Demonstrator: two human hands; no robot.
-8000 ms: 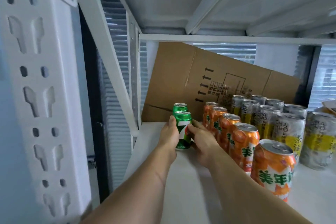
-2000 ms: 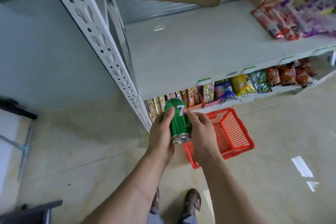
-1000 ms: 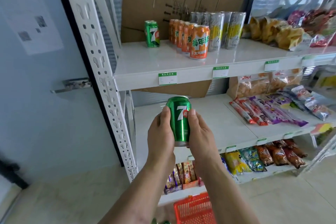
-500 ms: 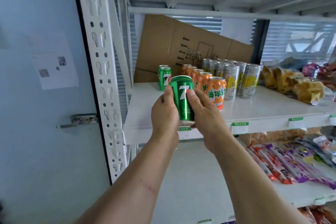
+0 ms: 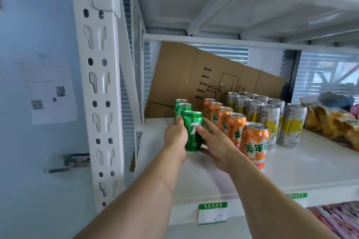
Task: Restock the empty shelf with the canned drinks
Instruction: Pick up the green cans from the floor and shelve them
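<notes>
Both hands (image 5: 175,137) (image 5: 215,146) gripping upright green can (image 5: 192,132), top up, near shelf's (image 5: 310,170) left edge; open room in front.

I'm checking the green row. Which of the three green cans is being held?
The frontmost green can, gripped between the left hand and right hand; the two green cans behind it stand untouched.

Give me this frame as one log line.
phase: placing | both hands: left hand and right hand hold green can | behind: two green cans
</notes>
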